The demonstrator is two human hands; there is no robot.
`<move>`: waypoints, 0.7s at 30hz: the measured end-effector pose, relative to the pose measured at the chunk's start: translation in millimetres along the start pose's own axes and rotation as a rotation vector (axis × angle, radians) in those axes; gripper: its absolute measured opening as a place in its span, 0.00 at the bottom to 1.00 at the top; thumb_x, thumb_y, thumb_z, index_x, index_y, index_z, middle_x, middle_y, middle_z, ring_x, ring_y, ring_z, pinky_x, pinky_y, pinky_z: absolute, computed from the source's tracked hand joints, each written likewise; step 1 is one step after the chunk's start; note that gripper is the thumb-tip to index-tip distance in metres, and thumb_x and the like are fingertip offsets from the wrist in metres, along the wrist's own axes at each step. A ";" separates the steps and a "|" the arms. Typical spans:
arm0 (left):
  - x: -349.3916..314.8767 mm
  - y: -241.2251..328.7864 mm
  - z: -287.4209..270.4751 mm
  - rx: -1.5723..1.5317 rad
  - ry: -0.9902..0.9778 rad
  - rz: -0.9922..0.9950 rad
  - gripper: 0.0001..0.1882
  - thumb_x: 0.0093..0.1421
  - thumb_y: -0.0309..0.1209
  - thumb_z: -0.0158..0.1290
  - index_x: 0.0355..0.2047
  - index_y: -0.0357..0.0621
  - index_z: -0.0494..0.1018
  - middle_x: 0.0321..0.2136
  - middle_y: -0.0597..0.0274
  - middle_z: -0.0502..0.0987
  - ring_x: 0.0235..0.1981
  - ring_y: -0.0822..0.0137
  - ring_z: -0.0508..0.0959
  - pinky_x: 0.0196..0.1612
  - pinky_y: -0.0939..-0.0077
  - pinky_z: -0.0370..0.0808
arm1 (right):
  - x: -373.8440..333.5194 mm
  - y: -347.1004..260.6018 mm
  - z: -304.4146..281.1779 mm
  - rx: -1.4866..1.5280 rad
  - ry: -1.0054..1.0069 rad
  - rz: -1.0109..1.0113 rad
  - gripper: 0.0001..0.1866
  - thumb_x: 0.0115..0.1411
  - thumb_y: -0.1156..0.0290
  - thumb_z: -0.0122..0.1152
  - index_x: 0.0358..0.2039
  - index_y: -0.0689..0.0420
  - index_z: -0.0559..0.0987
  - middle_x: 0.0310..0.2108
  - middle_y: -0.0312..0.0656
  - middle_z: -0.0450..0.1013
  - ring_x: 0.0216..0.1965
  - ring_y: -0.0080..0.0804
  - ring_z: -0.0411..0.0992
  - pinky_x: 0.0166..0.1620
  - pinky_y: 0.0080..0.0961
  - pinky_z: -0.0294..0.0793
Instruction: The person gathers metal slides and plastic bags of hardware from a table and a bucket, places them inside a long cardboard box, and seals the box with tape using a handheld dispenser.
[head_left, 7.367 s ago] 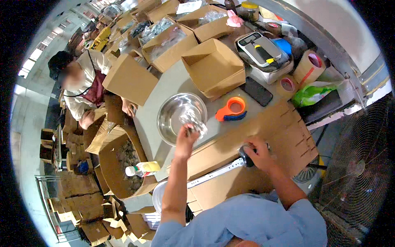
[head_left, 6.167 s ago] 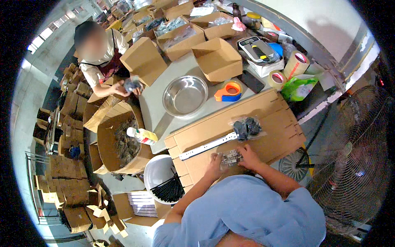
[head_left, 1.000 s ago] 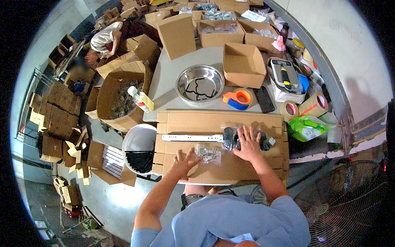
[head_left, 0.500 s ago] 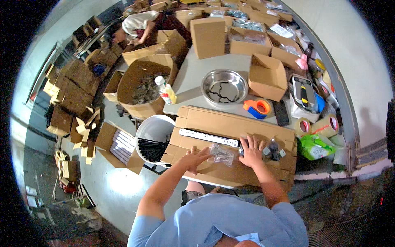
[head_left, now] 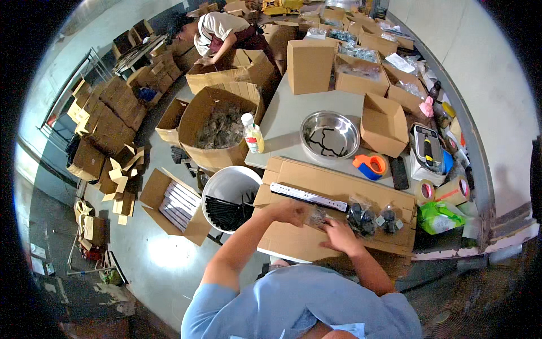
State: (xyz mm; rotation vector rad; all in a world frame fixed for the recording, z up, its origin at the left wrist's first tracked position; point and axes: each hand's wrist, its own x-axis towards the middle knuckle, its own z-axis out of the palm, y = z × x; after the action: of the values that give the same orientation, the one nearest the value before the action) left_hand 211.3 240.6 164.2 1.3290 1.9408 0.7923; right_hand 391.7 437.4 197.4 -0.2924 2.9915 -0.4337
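Note:
Over the flat cardboard [head_left: 288, 234] on the table, both hands meet at a small clear plastic bag [head_left: 317, 215] with small parts in it. Closed fingers of my left hand [head_left: 289, 212] grip the bag's left end. On its right side, my right hand [head_left: 340, 235] pinches the bag between thumb and fingers. A silver metal drawer slide [head_left: 309, 197] lies just beyond the hands, across the cardboard. Two clear bags of dark round parts, one bag [head_left: 361, 219] and another bag [head_left: 389, 220], rest right of my right hand.
Behind the cardboard stand a steel bowl [head_left: 329, 134] with black strips, a bottle [head_left: 252, 133], an orange-and-blue tape dispenser [head_left: 371, 166] and an open carton [head_left: 384, 124]. A white bucket [head_left: 232, 179] of black rods is at left. Another person [head_left: 223, 34] bends over cartons.
My hands, formerly spread apart on the cardboard, have come together at the small bag, which is now gripped. The view has shifted, moving the table rightward and down in the picture.

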 end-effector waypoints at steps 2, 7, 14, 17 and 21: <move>5.5 -3.0 -7.1 0.065 0.041 0.024 0.28 0.43 0.49 0.62 0.37 0.41 0.73 0.34 0.51 0.75 0.34 0.53 0.74 0.38 0.63 0.71 | 6.8 17.6 15.4 0.071 -0.155 0.177 0.16 0.51 0.66 0.56 0.42 0.51 0.77 0.50 0.45 0.67 0.48 0.44 0.68 0.47 0.36 0.70; 0.8 -49.2 -41.9 0.245 0.646 -0.361 0.25 0.50 0.48 0.56 0.42 0.43 0.72 0.40 0.44 0.72 0.43 0.48 0.72 0.47 0.59 0.70 | 9.7 36.5 46.8 0.094 -0.162 0.186 0.15 0.49 0.67 0.59 0.39 0.51 0.78 0.49 0.41 0.68 0.45 0.42 0.70 0.47 0.34 0.71; 20.7 -79.8 -36.8 0.247 0.257 -0.596 0.27 0.51 0.48 0.55 0.48 0.50 0.67 0.44 0.47 0.71 0.45 0.50 0.72 0.49 0.58 0.69 | 16.3 5.0 2.5 0.125 -0.296 0.309 0.18 0.49 0.64 0.61 0.42 0.49 0.77 0.53 0.39 0.65 0.49 0.41 0.68 0.50 0.36 0.69; 25.0 -99.1 -36.7 0.211 0.134 -0.539 0.29 0.52 0.47 0.55 0.50 0.48 0.64 0.43 0.44 0.71 0.46 0.47 0.71 0.48 0.56 0.68 | 13.1 2.9 16.2 0.149 -0.241 0.360 0.18 0.49 0.63 0.60 0.43 0.47 0.77 0.54 0.37 0.65 0.50 0.40 0.67 0.51 0.35 0.69; 28.4 -126.0 -34.0 0.007 0.123 -0.315 0.28 0.51 0.44 0.56 0.49 0.45 0.65 0.42 0.40 0.71 0.46 0.44 0.70 0.49 0.57 0.68 | 20.1 7.2 13.5 0.038 -0.334 0.310 0.18 0.50 0.62 0.59 0.44 0.45 0.77 0.54 0.36 0.65 0.50 0.40 0.66 0.51 0.35 0.69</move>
State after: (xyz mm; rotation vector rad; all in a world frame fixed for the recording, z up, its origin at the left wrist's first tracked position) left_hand 107.0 225.1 82.3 0.9622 2.1809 0.7230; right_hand 372.6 436.4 181.0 0.0961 2.6349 -0.3657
